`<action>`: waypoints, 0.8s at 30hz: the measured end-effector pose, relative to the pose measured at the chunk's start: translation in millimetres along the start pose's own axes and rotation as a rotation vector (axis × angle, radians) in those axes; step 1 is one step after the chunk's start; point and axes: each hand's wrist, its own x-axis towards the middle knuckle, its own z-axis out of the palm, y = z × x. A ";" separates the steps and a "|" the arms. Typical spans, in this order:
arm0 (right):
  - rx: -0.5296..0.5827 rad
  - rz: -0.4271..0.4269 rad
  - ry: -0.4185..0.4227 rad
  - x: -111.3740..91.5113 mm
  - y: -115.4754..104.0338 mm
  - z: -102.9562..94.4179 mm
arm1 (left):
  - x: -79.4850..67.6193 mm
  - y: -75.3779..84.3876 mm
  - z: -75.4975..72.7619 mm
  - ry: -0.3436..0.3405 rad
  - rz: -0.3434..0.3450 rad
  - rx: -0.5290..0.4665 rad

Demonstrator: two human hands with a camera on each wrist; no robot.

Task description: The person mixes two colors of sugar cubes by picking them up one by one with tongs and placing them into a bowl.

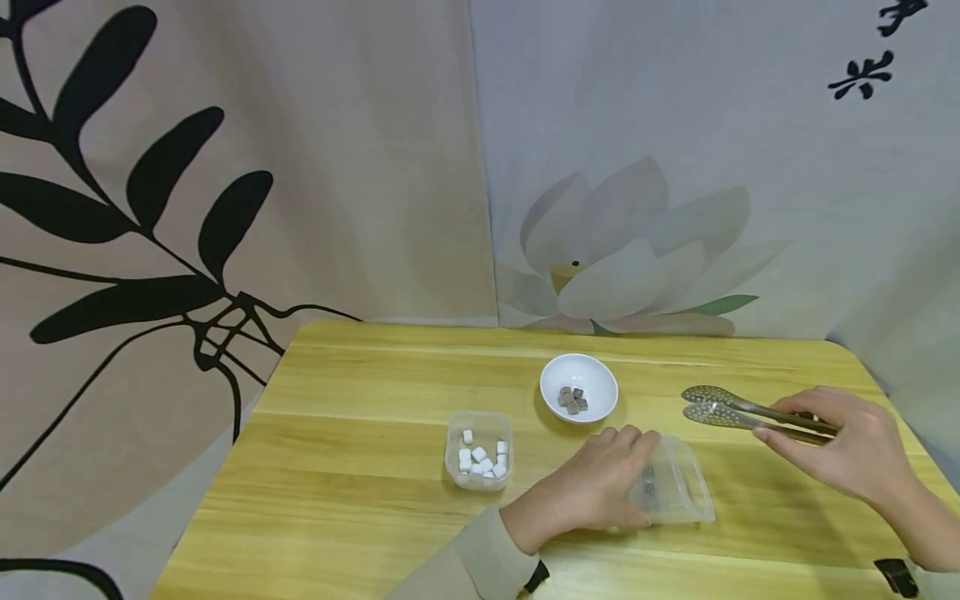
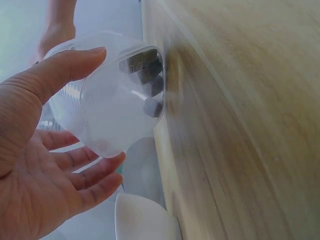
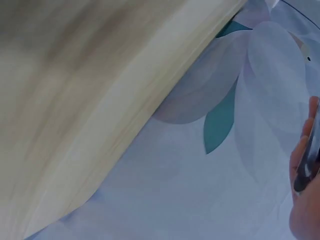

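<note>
You have one table (image 1: 360, 400), two hands (image 1: 600, 483), one pair of tongs (image 1: 750, 407), one white bowl (image 1: 598, 379) and two clear containers (image 1: 686, 483). You can count about nine white cubes (image 1: 466, 461), at least five brown cubes (image 1: 573, 407) and at least three dark cubes (image 2: 152, 107).

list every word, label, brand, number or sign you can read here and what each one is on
No text can be read for certain.
Clear container in the left hand: small faint marks, too blurred to read.
Backdrop, top right: two black brush-like marks, the upper cut off by the picture edge; cannot tell if they are writing.
White bowl, tongs: none visible.
</note>
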 end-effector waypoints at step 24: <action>-0.076 -0.241 -0.127 -24.2 -13.9 -5.3 | -0.9 -1.2 0.2 0.008 0.009 -0.014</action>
